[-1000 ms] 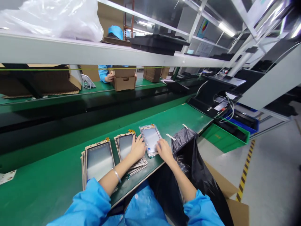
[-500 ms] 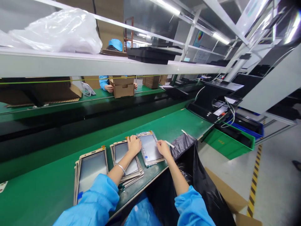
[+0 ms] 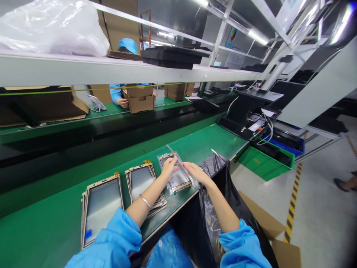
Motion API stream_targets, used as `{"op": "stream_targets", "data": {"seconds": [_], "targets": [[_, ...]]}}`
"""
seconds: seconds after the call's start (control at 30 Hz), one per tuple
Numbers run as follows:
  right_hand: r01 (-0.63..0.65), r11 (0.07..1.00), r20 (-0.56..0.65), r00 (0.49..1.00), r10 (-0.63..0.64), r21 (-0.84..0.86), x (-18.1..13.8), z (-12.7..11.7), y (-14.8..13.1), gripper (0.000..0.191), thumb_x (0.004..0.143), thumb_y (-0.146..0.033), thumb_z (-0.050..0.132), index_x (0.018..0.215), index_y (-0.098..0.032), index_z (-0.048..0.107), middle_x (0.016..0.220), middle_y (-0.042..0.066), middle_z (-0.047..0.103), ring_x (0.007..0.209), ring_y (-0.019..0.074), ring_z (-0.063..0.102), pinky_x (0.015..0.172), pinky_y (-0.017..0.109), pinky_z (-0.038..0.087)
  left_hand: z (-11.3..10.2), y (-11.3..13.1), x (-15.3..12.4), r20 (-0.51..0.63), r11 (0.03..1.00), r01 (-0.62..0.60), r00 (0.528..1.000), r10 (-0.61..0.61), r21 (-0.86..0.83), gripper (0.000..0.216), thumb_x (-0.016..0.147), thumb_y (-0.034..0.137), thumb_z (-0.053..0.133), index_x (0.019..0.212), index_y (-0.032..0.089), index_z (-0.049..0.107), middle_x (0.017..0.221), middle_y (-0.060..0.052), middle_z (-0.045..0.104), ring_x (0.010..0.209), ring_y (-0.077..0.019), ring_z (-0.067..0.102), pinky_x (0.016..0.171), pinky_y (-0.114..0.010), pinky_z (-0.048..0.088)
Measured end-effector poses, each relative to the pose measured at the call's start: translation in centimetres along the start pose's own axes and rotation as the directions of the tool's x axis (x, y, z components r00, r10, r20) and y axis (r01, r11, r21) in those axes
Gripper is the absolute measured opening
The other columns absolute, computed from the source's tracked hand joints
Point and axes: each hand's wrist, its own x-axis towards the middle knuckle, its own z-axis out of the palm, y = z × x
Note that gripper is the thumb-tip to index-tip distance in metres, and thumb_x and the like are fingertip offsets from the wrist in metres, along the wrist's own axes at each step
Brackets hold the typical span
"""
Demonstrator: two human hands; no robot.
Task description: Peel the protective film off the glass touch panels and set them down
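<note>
A thin screen panel (image 3: 180,164) is tilted up nearly edge-on above another framed screen in clear plastic film (image 3: 181,183). My right hand (image 3: 196,172) has its fingertips closed on the right side of the tilted panel. On the other side is my left hand (image 3: 169,169), thumb and fingers apart, its tips at the panel's left face; how firmly they touch is unclear. Beside my left forearm lies a stack of framed screens (image 3: 141,182) with an orange connector tab. Farther left is a second stack of framed screens (image 3: 103,208) with a blue sticker.
A black bag (image 3: 214,163) hangs open at the front edge of the green bench (image 3: 200,141). A black stand (image 3: 237,119) with cables is at the right end, near a green bin (image 3: 264,163). Across the bench, a co-worker's hand (image 3: 122,102) holds a cardboard box (image 3: 141,102).
The panel at my right hand has gone from lying flat to tilted nearly edge-on. My left hand has moved right, off the middle stack, to the panel. The view has shifted slightly.
</note>
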Motion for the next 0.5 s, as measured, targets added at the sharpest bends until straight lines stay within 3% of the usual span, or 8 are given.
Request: {"op": "stream_targets", "data": {"seconds": [0.13,0.27,0.5], "targets": [[-0.015,1.000,0.034,0.999,0.014,0.025,0.7,-1.2,-1.2,0.041,0.087,-0.052,0.046,0.092,-0.015,0.063,0.096,0.009,0.065,0.089,0.0229,0.062,0.066,0.029,0.053,0.3,1.0,-0.3,0.011,0.996,0.049,0.999,-0.048,-0.069,0.026,0.091,0.034,0.055,0.106,0.013,0.059,0.101,-0.007,0.063,0.083,-0.0166,0.063,0.070,-0.034,0.055],[-0.005,1.000,0.029,1.000,0.006,-0.012,2.4,-1.6,-2.2,0.024,0.083,-0.037,0.054,0.073,-0.016,0.058,0.070,0.002,0.059,0.067,0.0167,0.059,0.055,0.024,0.050,0.7,2.0,-0.3,0.011,0.996,0.082,0.997,-0.082,-0.046,0.026,0.091,0.034,0.055,0.106,0.014,0.059,0.102,-0.007,0.062,0.083,-0.0168,0.062,0.071,-0.034,0.054],[-0.017,0.999,0.041,0.999,0.018,-0.029,3.9,-1.7,-3.1,0.017,0.082,-0.018,0.046,0.068,-0.016,0.055,0.063,0.000,0.056,0.063,0.0130,0.057,0.049,0.017,0.045,0.8,2.8,-0.2,0.021,0.992,0.118,0.993,-0.119,0.048,0.028,0.090,0.034,0.055,0.110,0.014,0.059,0.108,-0.008,0.061,0.090,-0.0190,0.062,0.076,-0.038,0.054]]}}
